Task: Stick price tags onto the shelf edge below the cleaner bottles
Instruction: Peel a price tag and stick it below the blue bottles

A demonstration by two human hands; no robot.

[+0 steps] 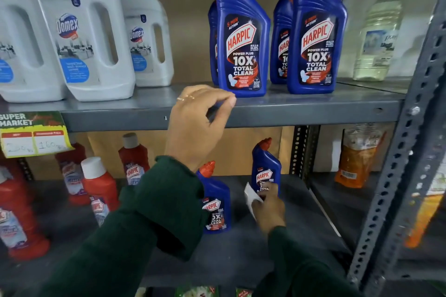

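Blue Harpic cleaner bottles point(242, 38) stand on the upper grey shelf, with white Domex jugs point(82, 31) to their left. The shelf edge point(313, 114) runs below them. My left hand point(195, 125) is raised against that edge just below the left Harpic bottle, its fingers curled with the tips close together; whether anything is pinched between them I cannot tell. My right hand point(268, 205) is lower, over the bottom shelf, and holds a small white piece of paper point(251, 196). A yellow and green price tag point(33, 135) is stuck on the edge at the far left.
A perforated grey upright point(405, 152) stands at the right. On the lower shelf are red Harpic bottles point(99, 190) at left and two blue ones point(216, 202) in the middle. A clear bottle point(379, 36) and orange packets point(357, 159) lie beyond the upright.
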